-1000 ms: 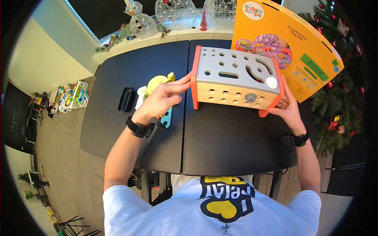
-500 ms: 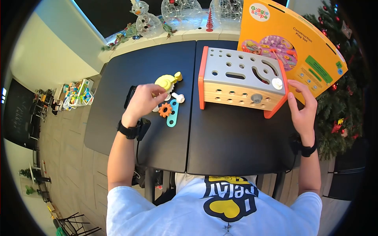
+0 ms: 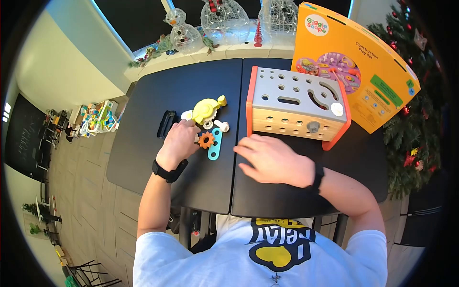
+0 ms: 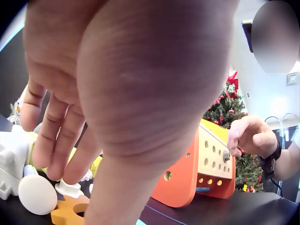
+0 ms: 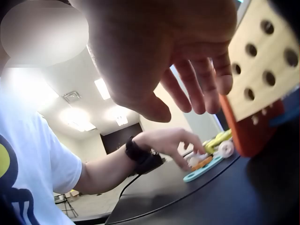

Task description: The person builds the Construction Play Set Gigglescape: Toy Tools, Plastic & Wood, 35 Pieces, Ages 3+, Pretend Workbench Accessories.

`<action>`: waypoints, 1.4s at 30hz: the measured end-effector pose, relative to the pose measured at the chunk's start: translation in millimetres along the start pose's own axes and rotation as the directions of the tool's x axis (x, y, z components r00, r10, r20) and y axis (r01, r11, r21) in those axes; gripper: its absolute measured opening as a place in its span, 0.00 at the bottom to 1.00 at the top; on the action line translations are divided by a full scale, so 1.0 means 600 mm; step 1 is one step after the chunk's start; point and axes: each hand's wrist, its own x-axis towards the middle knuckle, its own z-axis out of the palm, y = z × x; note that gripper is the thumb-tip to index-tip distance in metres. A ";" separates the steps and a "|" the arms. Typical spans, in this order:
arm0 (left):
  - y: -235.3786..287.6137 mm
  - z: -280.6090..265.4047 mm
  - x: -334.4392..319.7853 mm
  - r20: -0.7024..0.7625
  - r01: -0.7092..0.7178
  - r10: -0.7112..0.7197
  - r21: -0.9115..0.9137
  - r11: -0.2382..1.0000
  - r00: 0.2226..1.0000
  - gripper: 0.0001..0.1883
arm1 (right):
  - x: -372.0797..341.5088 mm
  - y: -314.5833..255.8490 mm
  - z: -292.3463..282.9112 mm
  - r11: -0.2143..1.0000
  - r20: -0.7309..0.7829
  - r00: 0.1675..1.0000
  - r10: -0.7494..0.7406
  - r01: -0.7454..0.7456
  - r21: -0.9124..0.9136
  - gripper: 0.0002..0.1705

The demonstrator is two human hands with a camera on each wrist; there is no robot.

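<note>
Black tabletop, left hand and right hand both loose-fingered; only head cam gets the chunky orange gear near-whole, beside left.

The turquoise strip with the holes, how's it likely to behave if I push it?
The turquoise strip would probably slide rather than roll, since it lies flat on the black table. Its straight, even shape suggests it's stiff. Pushing it toward the orange gear close beside it would likely nudge that too.

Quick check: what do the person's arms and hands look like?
The left hand and right hand are ungloved. Black bands circle both wrists; the left one carries a dark boxy unit, with a thin black cable trailing below. The sleeves are short and white.
</note>
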 end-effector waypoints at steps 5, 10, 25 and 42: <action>-0.019 0.040 -0.006 -0.064 -0.026 0.029 0.049 0.998 0.998 0.05 | 0.094 -0.009 0.079 0.992 0.023 0.992 0.124 -0.124 0.024 0.29; -0.027 0.047 -0.011 -0.117 -0.117 0.113 -0.030 0.993 0.987 0.01 | 0.158 -0.022 0.127 0.975 0.043 0.982 0.183 -0.176 -0.134 0.28; -0.001 -0.019 -0.032 -0.276 -0.024 -0.118 -0.461 0.887 0.954 0.06 | 0.181 -0.010 0.125 0.977 -0.027 0.977 0.212 -0.212 0.001 0.20; 0.078 -0.118 -0.049 -0.346 -0.239 -0.061 -0.755 0.611 0.936 0.11 | 0.082 -0.019 0.028 0.868 -0.421 0.881 0.217 0.024 0.496 0.28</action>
